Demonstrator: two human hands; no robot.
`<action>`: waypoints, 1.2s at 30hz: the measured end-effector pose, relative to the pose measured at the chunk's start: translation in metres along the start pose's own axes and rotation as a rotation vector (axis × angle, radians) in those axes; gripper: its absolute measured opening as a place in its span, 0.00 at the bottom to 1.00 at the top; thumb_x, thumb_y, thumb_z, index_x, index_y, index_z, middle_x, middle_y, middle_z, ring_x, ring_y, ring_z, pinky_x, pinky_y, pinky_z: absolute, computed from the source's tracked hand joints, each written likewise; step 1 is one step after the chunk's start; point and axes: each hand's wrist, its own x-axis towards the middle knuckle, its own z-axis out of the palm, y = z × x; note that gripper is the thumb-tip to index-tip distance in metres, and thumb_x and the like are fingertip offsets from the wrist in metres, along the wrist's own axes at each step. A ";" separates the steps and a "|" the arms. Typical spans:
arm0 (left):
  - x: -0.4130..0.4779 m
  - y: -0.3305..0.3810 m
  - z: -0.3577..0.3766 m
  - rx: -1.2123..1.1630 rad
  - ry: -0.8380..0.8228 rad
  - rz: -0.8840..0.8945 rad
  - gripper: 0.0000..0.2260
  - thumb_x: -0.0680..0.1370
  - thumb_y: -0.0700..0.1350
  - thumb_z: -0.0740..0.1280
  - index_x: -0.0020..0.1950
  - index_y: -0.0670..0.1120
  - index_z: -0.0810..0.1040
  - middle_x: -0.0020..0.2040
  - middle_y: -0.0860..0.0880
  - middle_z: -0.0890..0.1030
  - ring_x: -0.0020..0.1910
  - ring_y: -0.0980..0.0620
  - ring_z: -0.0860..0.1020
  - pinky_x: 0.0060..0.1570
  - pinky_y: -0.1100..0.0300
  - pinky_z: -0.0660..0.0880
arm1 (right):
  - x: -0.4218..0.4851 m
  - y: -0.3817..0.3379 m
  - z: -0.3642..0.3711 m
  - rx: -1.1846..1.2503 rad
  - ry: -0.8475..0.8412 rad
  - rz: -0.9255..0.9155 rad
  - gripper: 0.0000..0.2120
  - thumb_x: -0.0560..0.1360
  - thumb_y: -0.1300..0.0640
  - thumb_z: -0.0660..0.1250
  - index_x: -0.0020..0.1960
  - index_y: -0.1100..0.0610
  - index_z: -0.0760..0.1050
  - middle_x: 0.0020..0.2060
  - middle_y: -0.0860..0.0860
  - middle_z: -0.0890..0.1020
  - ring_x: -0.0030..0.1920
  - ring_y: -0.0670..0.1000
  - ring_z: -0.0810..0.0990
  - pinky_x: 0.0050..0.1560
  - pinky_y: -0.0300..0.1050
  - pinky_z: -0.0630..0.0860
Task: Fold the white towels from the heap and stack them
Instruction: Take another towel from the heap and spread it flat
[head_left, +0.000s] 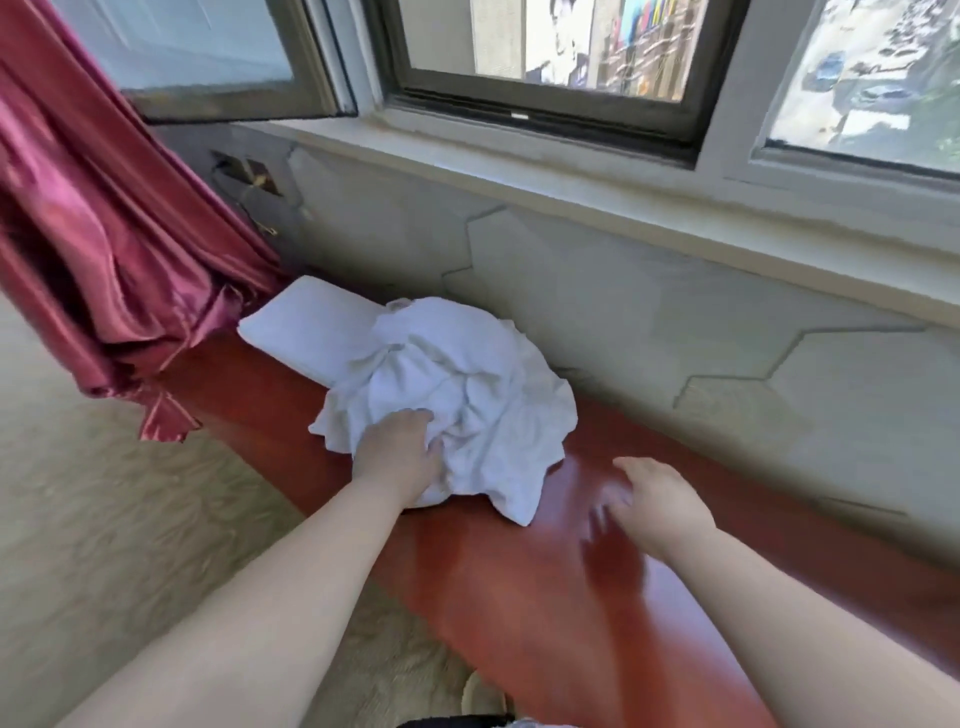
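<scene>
A crumpled heap of white towels (457, 384) lies on a glossy red-brown bench top (519, 571) under the window. My left hand (400, 457) reaches into the near left side of the heap and grips a bunch of towel cloth. My right hand (660, 499) hovers just above the bare wood to the right of the heap, fingers loosely spread, holding nothing and blurred by motion. Behind the heap, at its far left, lies a flat folded white towel (301, 327), partly covered by the heap.
A dark pink satin curtain (104, 249) hangs at the left, its hem near the bench's far end. A grey tiled wall (675, 332) and window sill (571, 171) run along the bench's far side. Beige carpet (104, 519) lies to the left.
</scene>
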 end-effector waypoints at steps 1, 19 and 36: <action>0.006 -0.015 -0.008 0.013 0.010 -0.005 0.20 0.83 0.53 0.62 0.73 0.49 0.75 0.67 0.50 0.80 0.65 0.47 0.77 0.64 0.48 0.74 | 0.011 -0.027 0.000 0.034 -0.001 -0.021 0.27 0.79 0.42 0.64 0.75 0.50 0.71 0.70 0.50 0.76 0.70 0.55 0.73 0.69 0.52 0.71; 0.099 -0.062 -0.030 -0.040 0.087 -0.006 0.28 0.84 0.55 0.58 0.83 0.55 0.53 0.63 0.47 0.80 0.61 0.43 0.78 0.62 0.45 0.71 | 0.147 -0.206 -0.015 0.371 0.008 0.140 0.16 0.82 0.52 0.64 0.67 0.54 0.77 0.55 0.55 0.84 0.55 0.59 0.81 0.49 0.45 0.72; 0.138 0.086 -0.129 -0.463 0.284 0.318 0.11 0.87 0.53 0.57 0.57 0.49 0.76 0.48 0.44 0.83 0.49 0.38 0.78 0.44 0.49 0.70 | 0.062 -0.128 -0.190 0.776 0.628 0.238 0.09 0.84 0.56 0.54 0.51 0.54 0.72 0.39 0.52 0.79 0.40 0.52 0.75 0.38 0.45 0.69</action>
